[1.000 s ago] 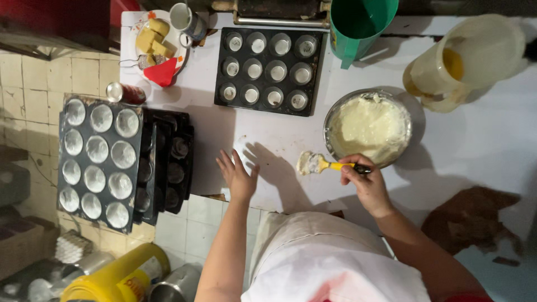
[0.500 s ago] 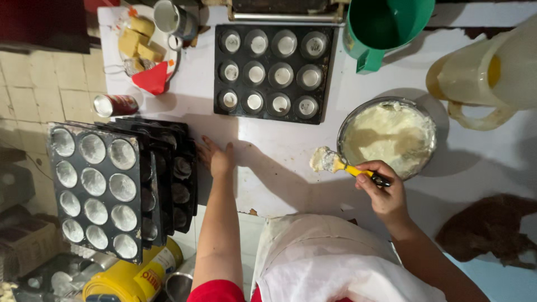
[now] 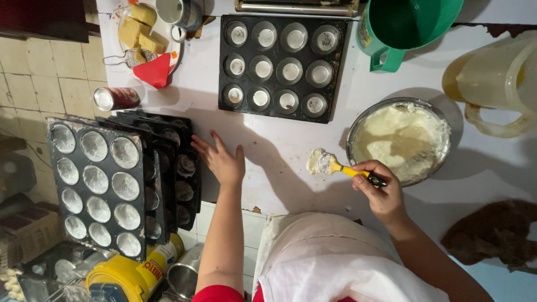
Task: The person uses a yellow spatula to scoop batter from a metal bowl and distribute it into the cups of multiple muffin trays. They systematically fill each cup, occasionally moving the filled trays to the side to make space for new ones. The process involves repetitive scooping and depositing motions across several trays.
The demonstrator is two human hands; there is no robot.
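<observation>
Twelve cups in the muffin tin at 12 o'clock look unfilled. Right hand grips a batter-loaded spatula beside the bowl; left hand, fingers spread, reaches the stacked tins at 9 o'clock.

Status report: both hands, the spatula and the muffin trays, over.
Left hand open, flat on the table beside the stacked muffin trays. Right hand grips the yellow-handled spatula, loaded with batter, beside the batter bowl. Nothing between hands and trays.
</observation>
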